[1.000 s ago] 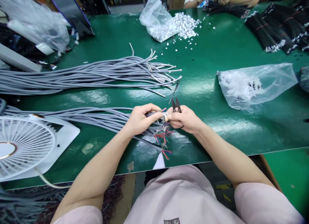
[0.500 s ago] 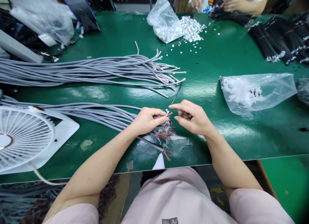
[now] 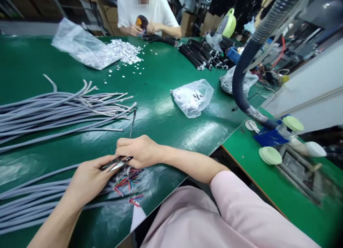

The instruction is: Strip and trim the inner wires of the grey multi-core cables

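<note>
My right hand (image 3: 140,151) is closed on a small pair of metal scissors (image 3: 118,165), whose silver blades point toward my left hand (image 3: 89,178). The left fingers are closed at the end of a grey cable (image 3: 60,173); the pinched tip is hidden behind the fingers and blades. Below the hands lie cable ends with red, blue and green inner wires (image 3: 128,182) fanned out. One separate cable end (image 3: 136,200) rests near the table edge. A thin dark-handled metal tool (image 3: 133,121) lies just beyond my right hand.
A second bundle of grey cables (image 3: 61,110) lies farther back. White pieces (image 3: 125,51) spill from a clear bag (image 3: 83,48). Another bag (image 3: 191,98) holds white parts. Black cable bundles (image 3: 200,53) and a co-worker (image 3: 150,16) are opposite. A ribbed hose (image 3: 241,73) arches at right.
The view has swung to the right. My right hand has moved in against my left, and the scissors now show between them. The coloured wire tips at the left fingers are now covered.
</note>
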`<move>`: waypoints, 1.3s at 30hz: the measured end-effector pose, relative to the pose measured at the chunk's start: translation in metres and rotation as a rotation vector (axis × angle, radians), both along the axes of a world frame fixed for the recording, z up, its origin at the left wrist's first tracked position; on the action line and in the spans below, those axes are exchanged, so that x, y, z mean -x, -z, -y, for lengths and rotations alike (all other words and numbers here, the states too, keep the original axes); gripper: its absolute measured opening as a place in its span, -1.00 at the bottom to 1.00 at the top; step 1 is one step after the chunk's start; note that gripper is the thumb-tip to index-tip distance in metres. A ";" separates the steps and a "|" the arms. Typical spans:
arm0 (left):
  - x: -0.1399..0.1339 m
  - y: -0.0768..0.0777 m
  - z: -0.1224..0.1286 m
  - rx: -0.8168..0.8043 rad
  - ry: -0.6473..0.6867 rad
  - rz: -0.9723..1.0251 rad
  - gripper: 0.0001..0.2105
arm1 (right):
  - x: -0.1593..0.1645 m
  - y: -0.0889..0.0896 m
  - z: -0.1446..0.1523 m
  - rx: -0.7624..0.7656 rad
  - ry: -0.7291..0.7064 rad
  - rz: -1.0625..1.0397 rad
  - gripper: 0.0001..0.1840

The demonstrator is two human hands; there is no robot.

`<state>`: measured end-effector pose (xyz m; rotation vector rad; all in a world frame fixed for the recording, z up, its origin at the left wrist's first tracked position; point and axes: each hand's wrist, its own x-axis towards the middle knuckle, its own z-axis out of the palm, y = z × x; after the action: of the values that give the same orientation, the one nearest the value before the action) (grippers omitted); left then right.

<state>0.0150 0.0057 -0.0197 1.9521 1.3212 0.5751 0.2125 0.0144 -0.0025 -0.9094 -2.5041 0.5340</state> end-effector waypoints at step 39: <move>0.000 -0.006 0.023 0.283 -0.171 0.618 -0.67 | -0.009 0.003 0.015 0.158 -0.077 -0.247 -0.84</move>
<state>0.0154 -0.0173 -0.0140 1.2899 1.0970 0.9277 0.2212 -0.0004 -0.0055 -0.7540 -2.3047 0.8264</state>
